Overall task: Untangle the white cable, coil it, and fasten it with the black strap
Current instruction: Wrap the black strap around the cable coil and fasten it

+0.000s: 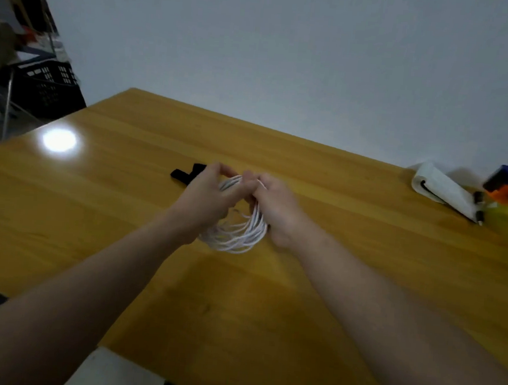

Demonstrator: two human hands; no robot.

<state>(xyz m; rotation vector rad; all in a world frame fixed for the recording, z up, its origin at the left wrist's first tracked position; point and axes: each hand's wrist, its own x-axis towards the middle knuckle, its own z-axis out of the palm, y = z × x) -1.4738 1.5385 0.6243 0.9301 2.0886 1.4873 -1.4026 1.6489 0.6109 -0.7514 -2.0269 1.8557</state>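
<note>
Both hands hold the white cable (237,236) as a coil above the table (332,259): the left hand (208,198) and right hand (276,207) pinch its top. The loops should stay pinched together while one hand reaches for the black strap (184,175), which lies just behind the left hand.

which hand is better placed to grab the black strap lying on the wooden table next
Left, probably. The flat black strap lies on the yellow wooden table just beyond the left hand, while the right hand grips the side of the coiled white cable and could hold the loops alone.
</note>
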